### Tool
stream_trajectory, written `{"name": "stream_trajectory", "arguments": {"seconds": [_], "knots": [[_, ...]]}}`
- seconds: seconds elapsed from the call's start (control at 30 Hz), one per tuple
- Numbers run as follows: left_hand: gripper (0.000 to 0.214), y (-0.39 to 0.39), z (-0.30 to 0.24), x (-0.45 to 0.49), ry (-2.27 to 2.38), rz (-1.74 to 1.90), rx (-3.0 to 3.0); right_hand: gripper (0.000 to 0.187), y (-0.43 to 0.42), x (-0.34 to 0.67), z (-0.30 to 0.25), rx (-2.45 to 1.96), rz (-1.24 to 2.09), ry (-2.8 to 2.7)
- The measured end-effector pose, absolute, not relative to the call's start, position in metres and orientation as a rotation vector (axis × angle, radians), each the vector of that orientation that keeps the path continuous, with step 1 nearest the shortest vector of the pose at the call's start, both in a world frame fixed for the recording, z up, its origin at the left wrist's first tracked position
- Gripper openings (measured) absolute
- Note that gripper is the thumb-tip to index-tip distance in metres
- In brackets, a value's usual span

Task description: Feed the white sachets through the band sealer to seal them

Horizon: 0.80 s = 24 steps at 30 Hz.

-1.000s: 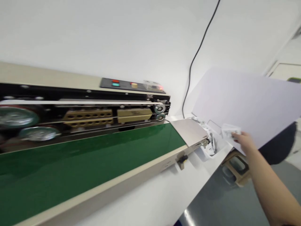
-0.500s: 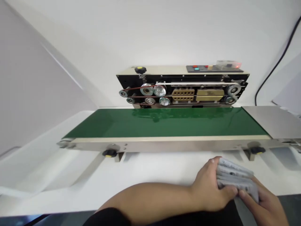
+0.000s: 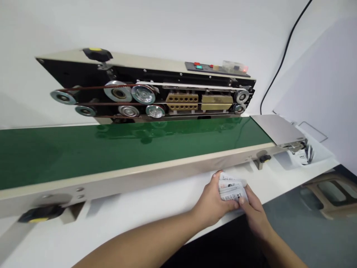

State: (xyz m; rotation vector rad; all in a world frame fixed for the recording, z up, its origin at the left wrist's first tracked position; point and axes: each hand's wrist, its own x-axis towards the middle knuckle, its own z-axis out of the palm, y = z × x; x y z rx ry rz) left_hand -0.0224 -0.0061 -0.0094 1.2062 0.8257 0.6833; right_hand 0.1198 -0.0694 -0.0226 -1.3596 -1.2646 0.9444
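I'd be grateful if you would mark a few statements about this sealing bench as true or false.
1. The left hand and right hand together hold a bundle of printed packets. True.
2. The conveyor belt is blue. False: it is green.
3. More packets lie beyond the steel plate at the belt's right end. True.
4. The hands rest on the belt. False: they are in front of it, below its beige side rail.

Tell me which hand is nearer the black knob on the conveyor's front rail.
Right hand: nearer, below and left of the black knob. Left hand: farther left, with the printed packets between it and the knob.
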Motion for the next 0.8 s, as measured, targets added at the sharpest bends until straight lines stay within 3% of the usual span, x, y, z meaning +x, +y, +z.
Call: {"name": "stream_trajectory", "arguments": {"seconds": [0.23,0.43,0.6,0.67,0.8], "knots": [[0.085,-0.010,-0.004,-0.018,0.919,0.634,1.191,0.024,-0.072,0.125,-0.028,-1.205,1.170,-0.710],[0.074,-0.011,-0.006,-0.018,0.923,0.710,1.169,0.022,-0.070,0.120,-0.026,-1.207,1.055,-0.545],[0.062,-0.012,-0.008,-0.015,0.887,0.722,1.202,0.058,-0.072,0.119,-0.028,-1.277,1.046,-0.742],[0.064,-0.015,-0.007,-0.015,0.868,0.732,1.240,0.074,-0.071,0.119,-0.026,-1.411,0.985,-0.822],[0.078,-0.027,-0.001,-0.015,0.854,0.722,1.316,0.086,-0.070,0.123,-0.027,-1.617,0.939,-0.906]]}}
